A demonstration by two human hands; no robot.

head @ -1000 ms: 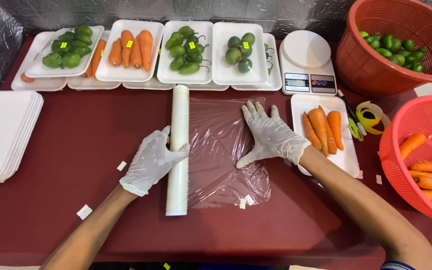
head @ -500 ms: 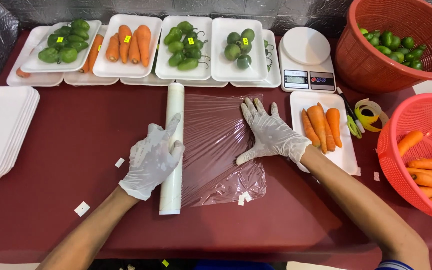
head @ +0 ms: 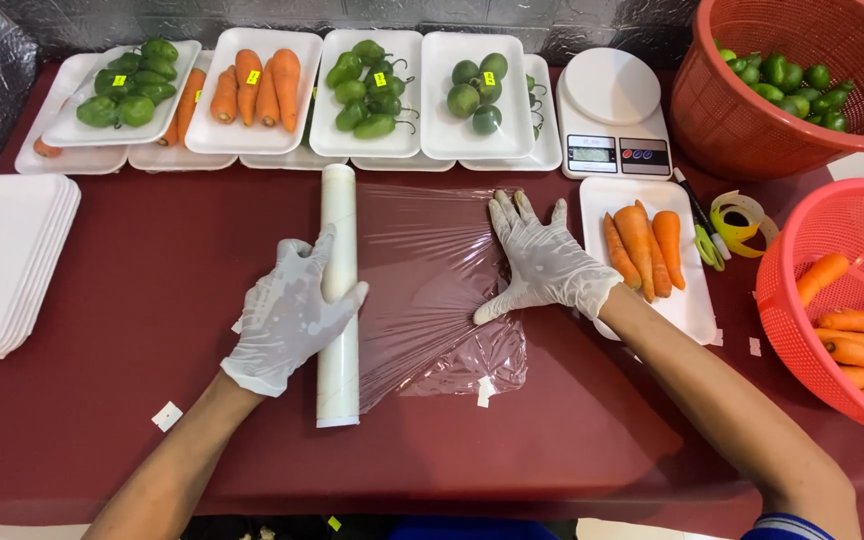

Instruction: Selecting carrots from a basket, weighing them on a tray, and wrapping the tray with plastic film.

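Centre of frame: left hand (head: pixel 287 318), gloved, curls round the white cling-film roll (head: pixel 337 295), fingers wrapped over its mid part, so that stretch of the roll is hidden; the roll lies lengthwise on the dark red table (head: pixel 142 300), running top to bottom. Right hand (head: pixel 544 265), also gloved, lies flat w/ fingers spread, pressing on the clear film sheet (head: pixel 422 290) pulled out to the right of the roll, grasping nothing. Film is see-through & hard to trace: its right edge is under the palm, its lower right corner is crumpled (small white label bits stuck there, can't tell what kind). Just right of that hand, a white foam tray (head: pixel 652 260) w/ carrots (head: pixel 642 248); the wrist covers its lower left corner. Upper part of frame: row of filled trays, green peppers (head: pixel 127 85) upper left, carrots, more green veg, round green fruit (head: pixel 477 90); further trays beneath them show only as edges. Kitchen scale (head: pixel 607 115) upper centre-right, display too small to read. Red basket of green peppers (head: pixel 802 80) upper right, cut by the frame edge; second red basket w/ carrots (head: pixel 842 310) at right, also cut off. Tape roll (head: pixel 737 220) & a green-handled tool beside it, partly hidden. Stack of empty white trays (head: pixel 2 260) at left edge, cut off.
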